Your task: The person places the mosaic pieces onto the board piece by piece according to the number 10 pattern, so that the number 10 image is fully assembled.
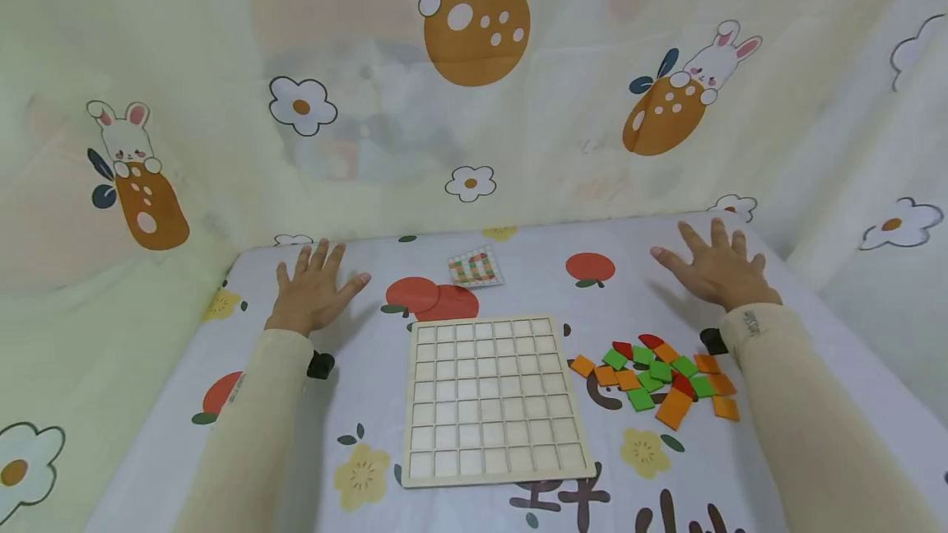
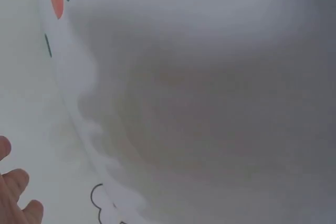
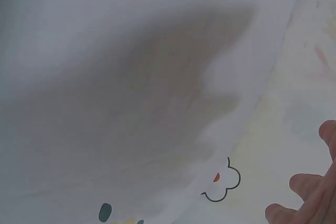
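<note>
My left hand [image 1: 314,290] is spread over the far left of the table, fingers extended and holding nothing. On the far right, my right hand [image 1: 714,268] is likewise spread with nothing in it. Between the forearms lies a pale wooden grid board [image 1: 494,401] whose square cells hold no tiles. A loose pile of green, orange and red tiles [image 1: 652,377] lies to the board's right, nearest the right forearm. Beyond the board is a small card [image 1: 476,266] with a coloured check pattern. Fingertips of the left hand [image 2: 16,187] and right hand [image 3: 310,192] show at their wrist views' edges.
A white tablecloth [image 1: 355,401] printed with fruit, flowers and dark lettering covers the table. Hanging curtain fabric [image 1: 370,146] with rabbit prints stands close behind the far edge and along both sides. Dark wrist devices [image 1: 321,365] sit under the sleeves.
</note>
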Motion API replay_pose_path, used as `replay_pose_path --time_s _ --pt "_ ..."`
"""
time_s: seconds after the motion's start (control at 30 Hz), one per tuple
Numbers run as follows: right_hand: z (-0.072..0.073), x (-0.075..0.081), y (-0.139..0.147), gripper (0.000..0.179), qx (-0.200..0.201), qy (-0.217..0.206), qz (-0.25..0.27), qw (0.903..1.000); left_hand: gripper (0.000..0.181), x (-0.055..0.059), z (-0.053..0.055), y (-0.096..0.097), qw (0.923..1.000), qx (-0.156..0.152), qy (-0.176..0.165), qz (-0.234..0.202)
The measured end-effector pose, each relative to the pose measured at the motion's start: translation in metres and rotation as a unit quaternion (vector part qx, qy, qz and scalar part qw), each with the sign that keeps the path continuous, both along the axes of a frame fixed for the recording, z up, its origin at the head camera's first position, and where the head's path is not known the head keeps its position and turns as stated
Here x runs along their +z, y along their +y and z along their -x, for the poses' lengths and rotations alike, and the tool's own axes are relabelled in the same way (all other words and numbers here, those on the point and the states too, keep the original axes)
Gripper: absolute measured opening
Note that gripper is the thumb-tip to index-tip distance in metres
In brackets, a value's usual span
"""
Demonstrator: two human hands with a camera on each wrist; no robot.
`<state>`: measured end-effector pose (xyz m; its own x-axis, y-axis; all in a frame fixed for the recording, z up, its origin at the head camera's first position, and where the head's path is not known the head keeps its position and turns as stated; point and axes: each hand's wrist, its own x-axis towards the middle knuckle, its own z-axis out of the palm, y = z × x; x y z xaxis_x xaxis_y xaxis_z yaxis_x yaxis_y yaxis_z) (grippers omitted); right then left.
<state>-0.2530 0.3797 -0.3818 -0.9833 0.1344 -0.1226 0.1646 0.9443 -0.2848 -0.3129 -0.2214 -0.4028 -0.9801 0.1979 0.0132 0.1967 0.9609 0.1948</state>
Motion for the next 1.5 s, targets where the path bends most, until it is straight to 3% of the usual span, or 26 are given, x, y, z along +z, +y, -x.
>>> replay_pose_path --time_s 0.1,0.17,0.27,0.37,0.5,0.63,0.8,1.0,1.13,1.5 --pt "-0.004 0.000 0.006 0.108 -0.008 0.001 -0.004 1.0000 0.098 -0.001 0.001 0.010 0.9999 -0.013 -0.004 -0.002" --pt "-0.001 0.001 0.004 0.108 -0.004 0.001 0.000 1.0000 0.095 0.001 -0.004 0.014 0.9999 -0.011 -0.002 -0.004" --pt "0.010 0.008 -0.011 0.102 0.019 0.003 0.020 0.9996 0.086 0.008 -0.020 0.014 0.9993 -0.003 -0.006 -0.036" --pt "0.014 0.019 -0.030 0.084 0.054 -0.005 0.046 0.9975 0.079 0.014 -0.040 0.013 0.9959 -0.009 -0.031 -0.084" --pt "0.001 0.025 -0.046 0.051 0.107 -0.019 0.061 0.9922 0.074 0.016 -0.065 0.024 0.9858 -0.023 -0.099 -0.133" --pt "-0.020 0.018 -0.053 0.029 0.151 -0.054 0.075 0.9843 0.062 0.010 -0.089 0.039 0.9754 -0.022 -0.155 -0.155" --pt "-0.039 0.004 -0.051 0.018 0.134 -0.099 0.087 0.9822 0.045 0.000 -0.108 0.064 0.9664 -0.021 -0.187 -0.175" --pt "-0.057 -0.003 -0.040 0.015 0.094 -0.106 0.088 0.9860 0.030 -0.011 -0.116 0.095 0.9585 -0.018 -0.201 -0.201" --pt "-0.060 -0.003 -0.044 0.014 0.086 -0.116 0.087 0.9856 0.026 -0.015 -0.120 0.101 0.9511 -0.019 -0.202 -0.233" --pt "-0.047 -0.010 -0.048 0.012 0.074 -0.133 0.165 0.9745 0.029 -0.015 -0.130 0.103 0.9438 0.006 -0.203 -0.261"
